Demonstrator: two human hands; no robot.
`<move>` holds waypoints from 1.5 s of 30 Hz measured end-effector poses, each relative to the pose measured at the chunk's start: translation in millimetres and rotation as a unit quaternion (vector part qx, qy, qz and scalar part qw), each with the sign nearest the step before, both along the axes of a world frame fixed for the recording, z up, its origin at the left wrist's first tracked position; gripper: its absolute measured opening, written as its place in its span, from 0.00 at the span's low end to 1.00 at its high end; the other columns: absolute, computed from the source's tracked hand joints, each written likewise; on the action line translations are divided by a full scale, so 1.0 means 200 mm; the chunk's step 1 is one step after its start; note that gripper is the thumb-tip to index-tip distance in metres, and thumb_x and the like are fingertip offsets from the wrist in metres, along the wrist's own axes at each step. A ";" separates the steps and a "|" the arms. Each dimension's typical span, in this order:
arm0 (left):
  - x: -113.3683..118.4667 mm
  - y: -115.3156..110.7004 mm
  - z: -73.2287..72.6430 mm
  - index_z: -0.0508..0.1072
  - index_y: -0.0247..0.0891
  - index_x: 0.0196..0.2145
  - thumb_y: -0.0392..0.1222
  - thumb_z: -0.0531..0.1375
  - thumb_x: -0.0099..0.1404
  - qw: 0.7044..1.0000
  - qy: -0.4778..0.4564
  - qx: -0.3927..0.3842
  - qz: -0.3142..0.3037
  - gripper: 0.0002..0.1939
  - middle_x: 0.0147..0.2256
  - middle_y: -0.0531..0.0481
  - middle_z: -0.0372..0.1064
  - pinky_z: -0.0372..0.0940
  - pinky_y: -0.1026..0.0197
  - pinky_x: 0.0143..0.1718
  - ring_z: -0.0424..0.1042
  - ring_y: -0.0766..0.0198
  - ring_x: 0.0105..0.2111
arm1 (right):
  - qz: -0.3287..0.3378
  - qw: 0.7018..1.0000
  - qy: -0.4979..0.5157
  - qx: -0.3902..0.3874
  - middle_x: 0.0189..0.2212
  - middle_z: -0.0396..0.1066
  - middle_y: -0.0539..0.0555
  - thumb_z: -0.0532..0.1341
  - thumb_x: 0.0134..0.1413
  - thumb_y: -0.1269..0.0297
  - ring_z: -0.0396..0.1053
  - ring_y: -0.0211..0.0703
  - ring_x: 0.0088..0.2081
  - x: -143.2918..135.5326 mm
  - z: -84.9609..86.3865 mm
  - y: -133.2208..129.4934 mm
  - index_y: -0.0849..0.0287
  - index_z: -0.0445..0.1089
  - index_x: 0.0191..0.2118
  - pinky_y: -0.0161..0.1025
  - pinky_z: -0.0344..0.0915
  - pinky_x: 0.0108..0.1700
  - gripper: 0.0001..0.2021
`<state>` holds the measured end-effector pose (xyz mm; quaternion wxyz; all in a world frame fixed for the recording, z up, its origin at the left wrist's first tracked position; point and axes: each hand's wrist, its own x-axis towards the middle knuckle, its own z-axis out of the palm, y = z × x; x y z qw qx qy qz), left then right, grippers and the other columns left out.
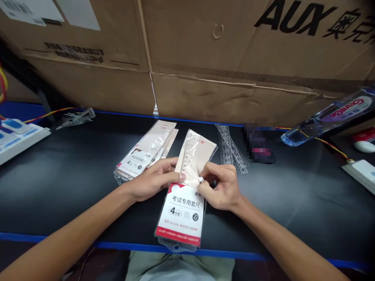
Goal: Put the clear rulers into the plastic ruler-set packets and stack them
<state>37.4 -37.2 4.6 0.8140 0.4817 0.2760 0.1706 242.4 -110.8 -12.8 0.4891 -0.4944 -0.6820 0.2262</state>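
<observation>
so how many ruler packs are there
At least 3: a held pack, between left hand and right hand; a front pack and rear pack overlapping further left; more may hide.

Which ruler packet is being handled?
The front one: the left hand holds it, the right hand pinches a small white piece on it. The other packets lie to its left.

Ruler packet (185, 212) — flat, label up — red-white
</observation>
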 end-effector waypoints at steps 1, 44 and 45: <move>0.00 0.01 0.00 0.77 0.35 0.46 0.40 0.68 0.63 1.000 -0.001 -0.012 0.007 0.13 0.32 0.49 0.76 0.69 0.67 0.29 0.74 0.66 0.28 | -0.002 1.000 0.005 0.002 0.14 0.59 0.43 0.58 0.40 0.74 0.55 0.32 0.16 0.00 0.00 0.00 0.55 0.59 0.20 0.34 0.51 0.19 0.08; -0.26 0.24 0.14 0.65 0.41 0.62 0.51 0.64 0.64 0.855 0.308 0.358 0.215 0.31 0.43 0.45 0.79 0.74 0.58 0.34 0.79 0.52 0.38 | -0.259 0.957 -0.036 -0.128 0.39 0.79 0.54 0.62 0.51 0.66 0.78 0.42 0.26 0.34 0.06 0.21 0.58 0.71 0.42 0.38 0.72 0.30 0.11; -0.27 0.26 0.14 0.64 0.42 0.63 0.51 0.63 0.65 0.813 0.372 0.391 0.216 0.32 0.44 0.45 0.78 0.73 0.56 0.36 0.79 0.50 0.38 | -0.273 0.947 -0.108 -0.130 0.38 0.79 0.55 0.61 0.53 0.65 0.78 0.43 0.27 0.38 0.05 0.22 0.58 0.72 0.41 0.38 0.73 0.31 0.09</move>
